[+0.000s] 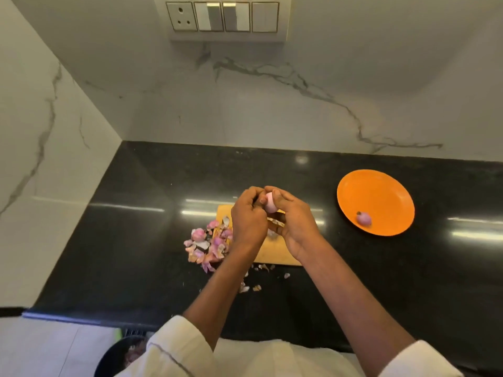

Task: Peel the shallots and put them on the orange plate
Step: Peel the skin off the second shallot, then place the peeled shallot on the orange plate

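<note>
The dark, glossy bench (pixel 136 240) is carrying everything here, with a pale wooden cutting board (pixel 272 254) lying under the hands near its middle. Off to the right, well apart from the hands, the orange plate (pixel 381 197) is sitting with one peeled shallot (pixel 364 219) already resting near its front rim. At the left edge of the board a heap of pink and papery peelings (pixel 208 244) is spreading onto the bench, with a few scraps scattered nearer the person.

The right hand (pixel 295 223) is curling around the shallot (pixel 270 204) being worked, thumb and fingers closing on its lower half so that the pale pink top is showing between both hands, raised above the board. The left hand (pixel 249 217) is bunching close against it, fingertips pinching at the shallot's side, apparently gripping a bit of skin; whether a flake is actually between the fingers cannot be told.

The shallot is looking small, light and firm, and its bared surface is likely smooth and a little slippery, so a wrapped grip around the belly seems safer than a fingertip pinch. The dry outer skin is thin and brittle, probably tearing in flakes, and is best taken at the root or tip end where it lifts.
</note>
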